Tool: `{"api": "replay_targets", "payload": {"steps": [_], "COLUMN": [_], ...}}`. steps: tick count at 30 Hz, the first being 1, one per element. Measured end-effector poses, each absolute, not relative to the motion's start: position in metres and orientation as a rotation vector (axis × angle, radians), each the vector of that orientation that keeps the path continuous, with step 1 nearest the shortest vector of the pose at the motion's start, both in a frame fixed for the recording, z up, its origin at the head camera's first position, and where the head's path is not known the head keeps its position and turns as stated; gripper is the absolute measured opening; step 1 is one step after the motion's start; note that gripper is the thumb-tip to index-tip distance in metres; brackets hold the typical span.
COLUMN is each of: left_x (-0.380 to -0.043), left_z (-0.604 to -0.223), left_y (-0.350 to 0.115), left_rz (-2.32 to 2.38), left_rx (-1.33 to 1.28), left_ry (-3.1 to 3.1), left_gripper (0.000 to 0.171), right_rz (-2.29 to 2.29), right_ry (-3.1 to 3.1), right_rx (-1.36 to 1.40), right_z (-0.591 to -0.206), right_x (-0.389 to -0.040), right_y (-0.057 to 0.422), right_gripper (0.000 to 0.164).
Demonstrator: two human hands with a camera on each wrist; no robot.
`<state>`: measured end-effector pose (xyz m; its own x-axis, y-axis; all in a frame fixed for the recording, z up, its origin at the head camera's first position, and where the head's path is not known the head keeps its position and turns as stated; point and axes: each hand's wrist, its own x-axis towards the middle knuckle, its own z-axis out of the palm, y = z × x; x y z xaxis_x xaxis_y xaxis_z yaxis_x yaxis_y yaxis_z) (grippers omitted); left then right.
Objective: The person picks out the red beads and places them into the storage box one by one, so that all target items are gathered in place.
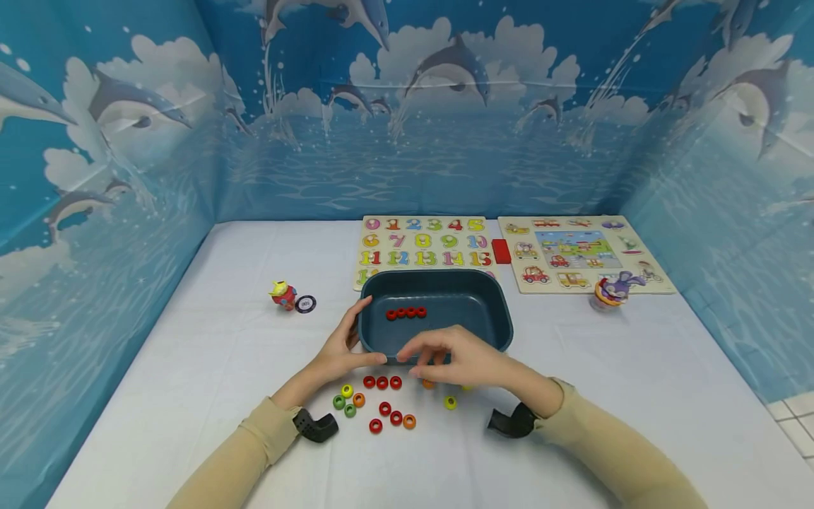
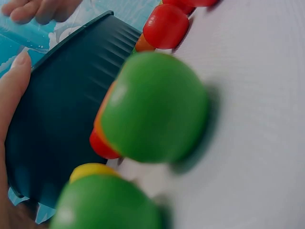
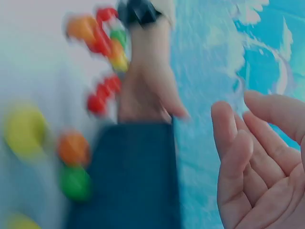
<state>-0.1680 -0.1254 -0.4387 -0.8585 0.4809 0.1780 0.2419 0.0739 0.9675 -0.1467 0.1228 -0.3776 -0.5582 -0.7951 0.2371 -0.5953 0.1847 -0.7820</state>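
A dark blue-green plastic tray [image 1: 464,314] stands in the middle of the table, with a row of red beads [image 1: 411,312] inside. My left hand [image 1: 333,353] grips its near left corner, thumb along the front rim and fingers against the left side. Above the front rim hovers my right hand [image 1: 464,357], its fingers loosely bent; no bead shows between the fingertips [image 3: 238,143] in the right wrist view. On the cloth in front lie several loose red beads [image 1: 382,382], green beads [image 1: 350,410], orange beads [image 1: 410,421] and yellow beads [image 1: 450,402]. The right hand partly covers an orange bead.
Behind the tray lie a number puzzle board [image 1: 422,240] and a vehicle puzzle board [image 1: 579,251], with a red block [image 1: 501,251] between them. A small figurine [image 1: 283,295] and a round chip [image 1: 306,304] sit left. A rabbit toy [image 1: 612,291] stands right.
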Motion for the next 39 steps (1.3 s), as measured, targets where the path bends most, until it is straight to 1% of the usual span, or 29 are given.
{"api": "replay_targets", "payload": {"steps": [4, 9, 15, 22, 26, 32, 36, 39], "left_x": [-0.169, -0.170, -0.170, -0.170, -0.170, -0.169, -0.168, -0.168], "left_z": [-0.440, -0.440, -0.440, -0.441, -0.441, -0.440, -0.439, -0.439], "left_y": [-0.126, -0.126, -0.126, -0.126, -0.126, -0.126, -0.125, -0.125], "left_rz": [1.880, 1.875, 1.890, 1.879, 1.876, 1.874, 1.877, 1.876], "left_rx": [0.761, 0.772, 0.774, 0.752, 0.765, 0.751, 0.742, 0.746], "left_ry": [2.155, 2.162, 2.139, 2.151, 2.155, 2.161, 2.156, 2.160], "left_gripper": [0.092, 0.091, 0.092, 0.092, 0.092, 0.092, 0.091, 0.092], "right_rz": [-1.306, -1.194, -0.997, -1.022, -1.040, -0.982, -0.905, -0.892], "right_ry": [2.216, 2.301, 2.474, 2.564, 2.599, 2.624, 2.625, 2.563], "right_rx": [-1.241, -1.140, -1.173, -1.263, -1.273, -1.180, -1.201, -1.235], "right_z": [-0.399, -0.420, -0.434, -0.445, -0.447, -0.446, -0.435, -0.418], "right_x": [-0.133, -0.130, -0.128, -0.128, -0.128, -0.126, -0.122, -0.120], "right_y": [0.118, 0.114, 0.109, 0.102, 0.101, 0.103, 0.106, 0.111], "right_gripper": [0.030, 0.034, 0.039, 0.035, 0.031, 0.026, 0.024, 0.023]}}
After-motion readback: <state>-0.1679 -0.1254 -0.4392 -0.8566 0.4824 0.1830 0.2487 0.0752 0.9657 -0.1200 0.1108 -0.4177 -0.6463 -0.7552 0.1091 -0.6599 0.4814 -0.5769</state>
